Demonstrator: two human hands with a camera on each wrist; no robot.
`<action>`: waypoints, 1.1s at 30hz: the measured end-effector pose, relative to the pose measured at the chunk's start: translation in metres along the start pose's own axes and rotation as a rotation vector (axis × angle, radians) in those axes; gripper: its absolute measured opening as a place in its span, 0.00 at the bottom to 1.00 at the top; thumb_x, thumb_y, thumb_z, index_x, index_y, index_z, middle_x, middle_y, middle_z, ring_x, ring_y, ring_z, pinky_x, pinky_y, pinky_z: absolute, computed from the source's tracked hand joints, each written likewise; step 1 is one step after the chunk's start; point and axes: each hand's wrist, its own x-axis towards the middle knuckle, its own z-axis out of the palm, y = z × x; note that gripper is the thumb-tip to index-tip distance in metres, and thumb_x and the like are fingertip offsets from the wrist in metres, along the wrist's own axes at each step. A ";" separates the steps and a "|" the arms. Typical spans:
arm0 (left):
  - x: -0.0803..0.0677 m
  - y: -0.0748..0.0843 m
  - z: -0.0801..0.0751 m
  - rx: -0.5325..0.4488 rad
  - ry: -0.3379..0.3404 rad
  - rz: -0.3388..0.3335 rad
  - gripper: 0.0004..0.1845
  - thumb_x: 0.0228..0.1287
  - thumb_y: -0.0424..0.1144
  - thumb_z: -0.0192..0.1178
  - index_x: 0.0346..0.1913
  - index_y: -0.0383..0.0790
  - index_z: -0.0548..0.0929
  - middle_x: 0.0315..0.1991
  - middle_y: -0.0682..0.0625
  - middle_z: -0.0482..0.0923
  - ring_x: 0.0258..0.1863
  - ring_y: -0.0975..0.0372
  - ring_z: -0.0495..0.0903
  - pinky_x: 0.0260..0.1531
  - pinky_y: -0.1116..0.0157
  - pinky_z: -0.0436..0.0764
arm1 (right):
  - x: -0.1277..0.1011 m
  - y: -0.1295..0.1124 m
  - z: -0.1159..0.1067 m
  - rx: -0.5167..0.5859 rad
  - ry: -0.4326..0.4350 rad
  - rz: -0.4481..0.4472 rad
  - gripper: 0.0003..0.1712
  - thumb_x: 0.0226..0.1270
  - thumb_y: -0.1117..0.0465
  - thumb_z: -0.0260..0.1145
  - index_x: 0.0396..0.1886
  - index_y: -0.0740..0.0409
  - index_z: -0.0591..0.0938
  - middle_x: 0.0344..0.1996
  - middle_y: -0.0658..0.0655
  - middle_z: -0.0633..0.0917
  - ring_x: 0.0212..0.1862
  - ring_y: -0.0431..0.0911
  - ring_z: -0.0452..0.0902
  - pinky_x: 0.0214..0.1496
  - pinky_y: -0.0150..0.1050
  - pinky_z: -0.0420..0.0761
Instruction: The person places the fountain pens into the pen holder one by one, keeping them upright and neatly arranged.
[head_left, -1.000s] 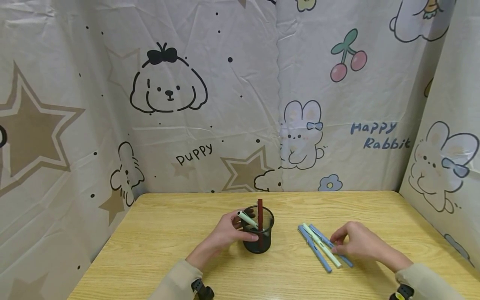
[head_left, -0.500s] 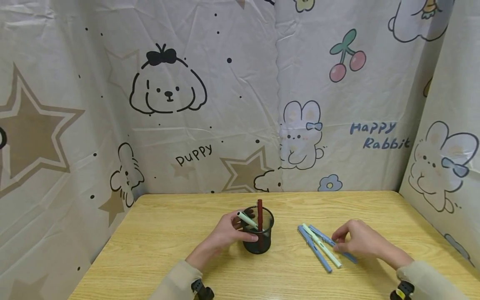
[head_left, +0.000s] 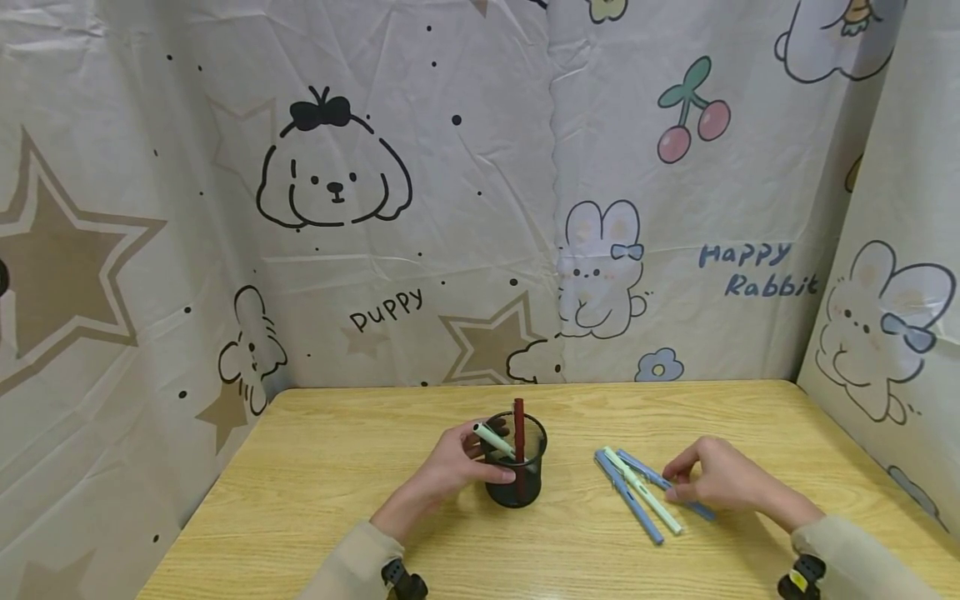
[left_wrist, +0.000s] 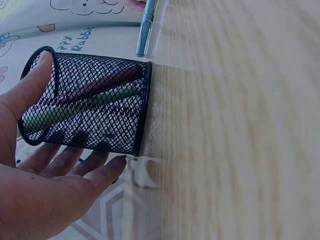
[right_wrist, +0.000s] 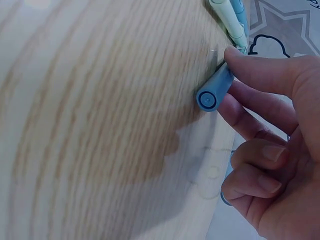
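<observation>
A black mesh pen holder [head_left: 525, 483] stands upright on the table, with my left hand [head_left: 453, 462] gripping it from the left. In the left wrist view the thumb lies at its rim and the fingers pass behind it. A dark red pen [head_left: 519, 423] and a pale green pen [head_left: 491, 437] lean inside. To the right, my right hand [head_left: 712, 477] pinches a blue pen [right_wrist: 215, 92] between thumb and fingers, low over the table. Just left of this pen lie another pale green pen [head_left: 654, 498] and another blue pen [head_left: 633, 504], side by side and slanted.
The wooden table [head_left: 337, 450] ends at the back against a printed cloth [head_left: 465, 208]. More cloth [head_left: 892, 317] hangs along the right side, and the left side is draped too. A dark band [head_left: 403, 579] sits on the left wrist.
My right hand has shifted slightly up and right, and the front end of its blue pen has swung a little away from the other pens. My left hand keeps its place on the holder.
</observation>
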 end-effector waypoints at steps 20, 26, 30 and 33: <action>-0.001 -0.001 0.000 -0.002 0.006 0.004 0.41 0.54 0.27 0.80 0.72 0.31 0.75 0.67 0.37 0.77 0.68 0.45 0.76 0.68 0.50 0.75 | 0.003 -0.003 0.001 0.016 -0.009 0.006 0.15 0.54 0.58 0.85 0.40 0.58 0.93 0.21 0.41 0.83 0.32 0.37 0.76 0.40 0.36 0.74; -0.001 -0.001 0.000 -0.006 -0.002 0.011 0.40 0.54 0.27 0.80 0.72 0.31 0.75 0.67 0.38 0.77 0.67 0.46 0.77 0.68 0.50 0.75 | 0.003 -0.004 0.001 0.002 -0.007 0.004 0.15 0.52 0.59 0.85 0.39 0.57 0.93 0.21 0.41 0.82 0.31 0.38 0.75 0.39 0.36 0.73; 0.000 -0.001 0.000 -0.011 -0.010 0.014 0.40 0.55 0.27 0.80 0.71 0.31 0.76 0.67 0.39 0.77 0.67 0.46 0.77 0.68 0.50 0.75 | 0.004 -0.004 0.001 -0.012 -0.005 0.009 0.14 0.52 0.60 0.85 0.39 0.57 0.93 0.21 0.40 0.82 0.30 0.38 0.74 0.38 0.36 0.72; 0.001 -0.001 0.000 -0.015 -0.012 0.013 0.39 0.55 0.27 0.79 0.71 0.31 0.76 0.68 0.38 0.77 0.67 0.46 0.77 0.68 0.50 0.75 | 0.004 -0.005 0.001 -0.018 -0.004 0.015 0.13 0.52 0.61 0.85 0.38 0.57 0.93 0.22 0.41 0.82 0.30 0.38 0.74 0.37 0.36 0.72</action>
